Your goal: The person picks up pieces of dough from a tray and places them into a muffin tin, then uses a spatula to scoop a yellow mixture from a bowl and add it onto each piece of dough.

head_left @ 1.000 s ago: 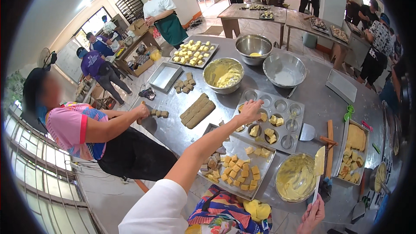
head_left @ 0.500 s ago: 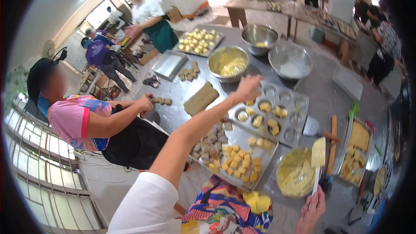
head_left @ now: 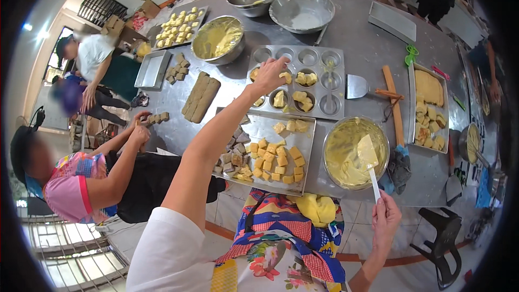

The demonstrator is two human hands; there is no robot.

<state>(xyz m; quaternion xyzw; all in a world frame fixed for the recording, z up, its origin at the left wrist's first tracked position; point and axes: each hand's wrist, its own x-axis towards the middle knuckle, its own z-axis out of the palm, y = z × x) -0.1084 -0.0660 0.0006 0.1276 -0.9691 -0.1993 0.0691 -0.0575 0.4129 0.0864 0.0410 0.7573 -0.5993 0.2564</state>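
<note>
My left hand (head_left: pixel 271 77) reaches over the metal muffin tin (head_left: pixel 326 104), fingers partly spread beside a piece of yellow dough in one cup. Several cups hold dough pieces (head_left: pixel 306 79); others hold none. My right hand (head_left: pixel 386 217) is closed around the white handle of a spatula (head_left: pixel 368 154). Its pale, batter-smeared blade rests over a steel bowl (head_left: pixel 350 177) of yellow batter. Left of that bowl, a tray (head_left: pixel 311 154) carries yellow dough cubes (head_left: pixel 275 159) and greyish-purple cubes (head_left: pixel 236 154); my left forearm crosses over part of it.
At left, a co-worker's hands (head_left: pixel 141 130) handle a cut brown dough strip near a brown dough slab (head_left: pixel 201 97). Steel bowls (head_left: pixel 301 13) stand behind. A scraper (head_left: pixel 357 86), a wooden stick (head_left: pixel 393 103) and a pastry tray (head_left: pixel 431 103) lie at right.
The view has tilted down and turned right. The spatula blade has lowered from above the bowl's rim to over the batter. My left hand stays over the muffin tin.
</note>
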